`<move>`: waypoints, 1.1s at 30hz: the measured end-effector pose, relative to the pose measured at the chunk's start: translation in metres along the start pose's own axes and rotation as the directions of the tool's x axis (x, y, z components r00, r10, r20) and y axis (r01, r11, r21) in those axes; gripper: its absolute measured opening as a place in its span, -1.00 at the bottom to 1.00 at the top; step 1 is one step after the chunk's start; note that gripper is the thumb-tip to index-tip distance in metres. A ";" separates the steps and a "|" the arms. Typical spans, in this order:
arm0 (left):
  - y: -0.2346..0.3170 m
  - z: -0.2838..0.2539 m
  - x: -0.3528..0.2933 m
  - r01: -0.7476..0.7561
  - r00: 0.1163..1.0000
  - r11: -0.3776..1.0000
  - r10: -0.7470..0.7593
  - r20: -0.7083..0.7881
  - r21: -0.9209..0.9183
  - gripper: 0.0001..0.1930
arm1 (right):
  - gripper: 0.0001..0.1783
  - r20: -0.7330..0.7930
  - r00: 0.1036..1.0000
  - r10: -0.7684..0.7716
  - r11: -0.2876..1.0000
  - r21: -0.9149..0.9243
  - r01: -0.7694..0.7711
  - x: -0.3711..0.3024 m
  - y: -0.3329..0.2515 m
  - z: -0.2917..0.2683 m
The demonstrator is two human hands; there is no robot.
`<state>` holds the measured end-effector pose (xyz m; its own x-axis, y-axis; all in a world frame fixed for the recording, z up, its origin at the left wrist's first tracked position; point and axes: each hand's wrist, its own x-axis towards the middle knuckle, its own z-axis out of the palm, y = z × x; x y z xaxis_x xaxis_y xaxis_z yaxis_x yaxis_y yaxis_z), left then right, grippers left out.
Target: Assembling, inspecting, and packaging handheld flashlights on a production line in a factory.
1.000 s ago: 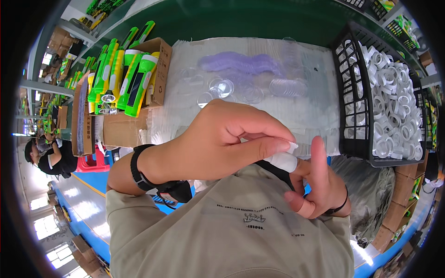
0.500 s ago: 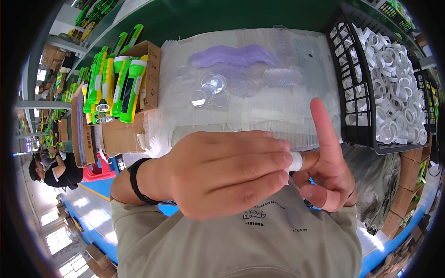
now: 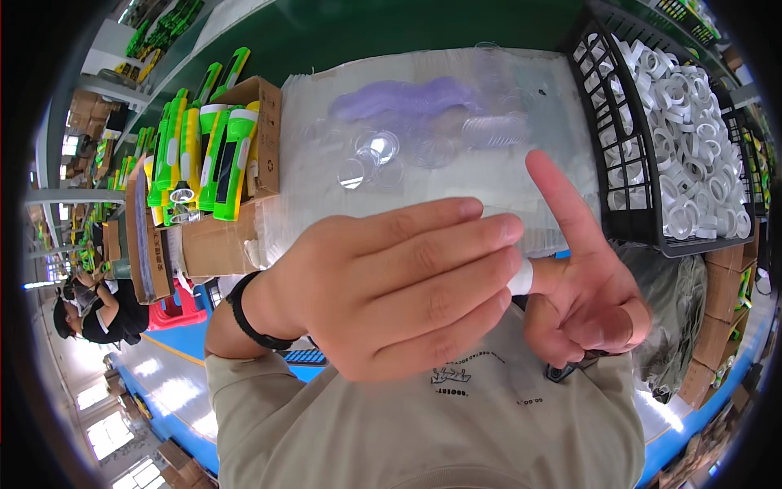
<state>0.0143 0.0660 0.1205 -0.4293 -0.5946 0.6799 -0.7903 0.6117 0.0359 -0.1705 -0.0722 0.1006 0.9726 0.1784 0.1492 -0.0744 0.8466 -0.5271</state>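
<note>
My left hand point(image 3: 407, 285), back upward, reaches across the middle with its fingers long and close together. Its thumb and whatever lies under the fingers are hidden. My right hand point(image 3: 590, 301) is at its right, index finger raised and lower fingers curled, with nothing visible in them. A right-hand digit, apparently the thumb, reaches behind the left fingertips. A white band point(image 3: 521, 277) shows around it; whether it is a wrap or a held piece, I cannot tell. Beyond the hands, loose clear round discs point(image 3: 371, 163) and a row of purple-tinted discs point(image 3: 403, 98) lie on the work surface point(image 3: 314, 196).
A black crate point(image 3: 623, 138) full of white rings point(image 3: 692, 163) stands at the right. Green and yellow flashlights point(image 3: 232, 163) fill a cardboard box point(image 3: 269, 138) at the left. A plastic bag point(image 3: 668, 310) hangs below the crate. A seated person point(image 3: 118, 310) is far left.
My right hand has shifted slightly right and down, its index finger tilting left. My left fingers have moved up and spread slightly, covering more of the white band.
</note>
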 end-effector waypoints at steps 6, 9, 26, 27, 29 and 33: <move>-0.007 0.006 -0.008 0.095 0.992 0.994 -0.089 0.094 -0.060 -0.78 | 0.14 0.056 0.965 -0.255 0.965 0.073 0.250 -0.001 -0.001 -0.002; -0.003 0.018 -0.025 -0.083 0.959 0.986 0.039 0.282 0.144 -0.77 | 0.10 0.079 0.915 -0.395 0.915 -0.051 0.400 -0.004 -0.014 0.015; 0.014 0.037 0.042 -0.033 0.866 0.041 -0.497 -0.049 -0.999 -0.39 | 0.25 0.212 0.780 -0.588 0.648 -0.454 0.612 0.004 0.036 0.020; 0.019 0.035 0.042 -0.024 0.879 0.036 -0.475 -0.038 -0.999 -0.42 | 0.25 0.217 0.778 -0.589 0.641 -0.460 0.614 0.001 0.030 0.023; 0.025 0.037 0.045 -0.040 0.900 0.029 -0.434 -0.049 -0.999 -0.46 | 0.20 0.332 0.812 -0.480 0.855 -0.031 0.518 -0.002 0.015 0.029; 0.026 0.036 0.042 0.097 0.873 -0.026 -0.478 0.097 -0.995 -0.51 | 0.11 0.353 0.794 -0.494 0.868 0.152 0.472 0.004 0.013 0.026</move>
<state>-0.0400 0.0384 0.1239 -0.0395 -0.8622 0.5050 0.4144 0.4457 0.7935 -0.1730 -0.0470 0.1160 0.7315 -0.0995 0.6745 0.3614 0.8955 -0.2599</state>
